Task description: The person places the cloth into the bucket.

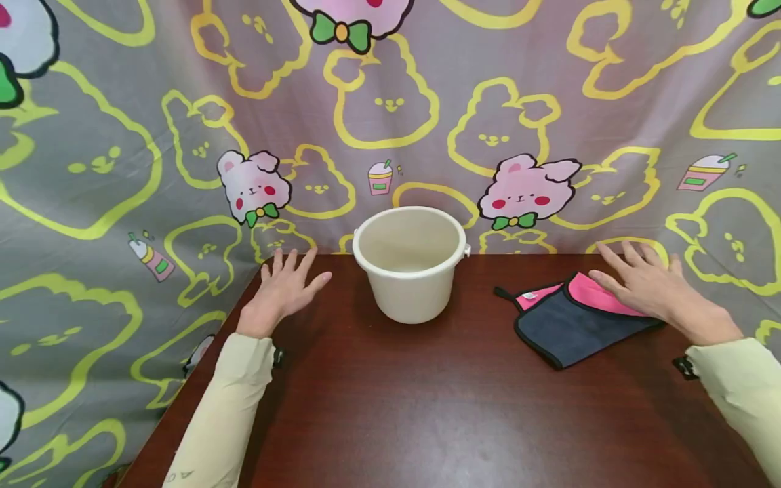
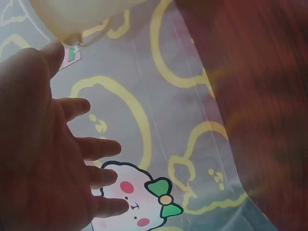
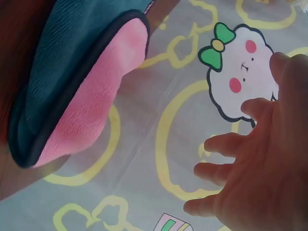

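A cream plastic bucket (image 1: 410,295) stands upright at the back of the table, with its mouth facing up. My left hand (image 1: 283,291) is to its left, fingers spread and holding nothing. In the left wrist view, the bucket (image 2: 91,17) shows at the top, beyond the thumb of that hand (image 2: 43,144). On the right lies a folded cleaning cloth (image 1: 579,325), dark blue-grey on one side and pink on the other, with black edging and a hanging loop. My right hand (image 1: 655,288) overlaps its right end in the head view, fingers spread and nothing gripped.
The dark reddish-brown wooden table (image 1: 427,407) meets a patterned curtain (image 1: 396,102) along its back and left edges. A small white knob (image 1: 467,250) sticks out from the bucket's right side, just under the rim.
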A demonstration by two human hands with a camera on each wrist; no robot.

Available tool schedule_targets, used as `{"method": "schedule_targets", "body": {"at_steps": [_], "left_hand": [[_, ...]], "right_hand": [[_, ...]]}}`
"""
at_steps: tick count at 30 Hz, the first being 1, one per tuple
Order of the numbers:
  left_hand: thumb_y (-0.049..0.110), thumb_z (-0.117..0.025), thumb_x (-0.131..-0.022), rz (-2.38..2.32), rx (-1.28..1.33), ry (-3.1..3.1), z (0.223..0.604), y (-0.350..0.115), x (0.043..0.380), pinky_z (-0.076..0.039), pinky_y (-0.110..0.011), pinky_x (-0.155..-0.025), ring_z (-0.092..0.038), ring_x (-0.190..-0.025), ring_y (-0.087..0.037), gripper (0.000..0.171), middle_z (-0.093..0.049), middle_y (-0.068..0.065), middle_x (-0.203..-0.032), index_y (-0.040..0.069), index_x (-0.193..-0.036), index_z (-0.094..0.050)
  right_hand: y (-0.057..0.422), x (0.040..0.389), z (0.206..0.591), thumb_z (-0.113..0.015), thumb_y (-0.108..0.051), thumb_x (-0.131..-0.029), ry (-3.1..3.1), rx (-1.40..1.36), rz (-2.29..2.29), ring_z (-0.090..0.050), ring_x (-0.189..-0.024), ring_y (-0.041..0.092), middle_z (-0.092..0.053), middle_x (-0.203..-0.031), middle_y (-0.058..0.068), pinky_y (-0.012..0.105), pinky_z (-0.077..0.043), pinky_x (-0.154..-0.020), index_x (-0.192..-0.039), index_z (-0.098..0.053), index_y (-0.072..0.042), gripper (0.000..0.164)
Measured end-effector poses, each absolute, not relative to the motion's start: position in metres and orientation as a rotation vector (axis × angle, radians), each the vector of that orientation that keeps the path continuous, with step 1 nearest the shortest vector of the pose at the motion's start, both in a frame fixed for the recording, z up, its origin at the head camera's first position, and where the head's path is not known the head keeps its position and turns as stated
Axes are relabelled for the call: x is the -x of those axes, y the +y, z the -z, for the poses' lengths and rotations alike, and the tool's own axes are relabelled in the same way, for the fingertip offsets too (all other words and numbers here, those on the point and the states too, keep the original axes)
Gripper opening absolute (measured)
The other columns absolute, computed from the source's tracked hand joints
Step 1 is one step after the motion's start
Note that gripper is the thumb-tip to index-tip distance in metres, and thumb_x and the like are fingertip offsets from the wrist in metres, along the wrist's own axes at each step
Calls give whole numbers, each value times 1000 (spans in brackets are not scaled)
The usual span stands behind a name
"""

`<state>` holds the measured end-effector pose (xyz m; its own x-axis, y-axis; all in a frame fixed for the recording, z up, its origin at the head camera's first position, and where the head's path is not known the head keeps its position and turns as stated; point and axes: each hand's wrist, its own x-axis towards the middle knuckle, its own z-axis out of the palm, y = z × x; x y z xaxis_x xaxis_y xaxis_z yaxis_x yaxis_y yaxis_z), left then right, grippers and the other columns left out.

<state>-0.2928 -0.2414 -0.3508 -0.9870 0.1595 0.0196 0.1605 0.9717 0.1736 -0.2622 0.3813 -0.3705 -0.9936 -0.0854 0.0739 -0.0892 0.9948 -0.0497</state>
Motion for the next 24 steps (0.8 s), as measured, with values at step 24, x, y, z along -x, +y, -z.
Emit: {"method": "schedule_targets", "body": {"at_steps": [24], "left_hand": [[64,-28,-100,743,378,-2892,357,-193,287,-15,-66,-117,-7,-151,-44,75,-22,-19,-161,19,-158,-15]], "right_hand": [[373,270,384,-44,-59,-98,-3050,-170,-605,-24,-132,61,-17,-150,42,75,-23,-104,-155,8,-2,96]]}}
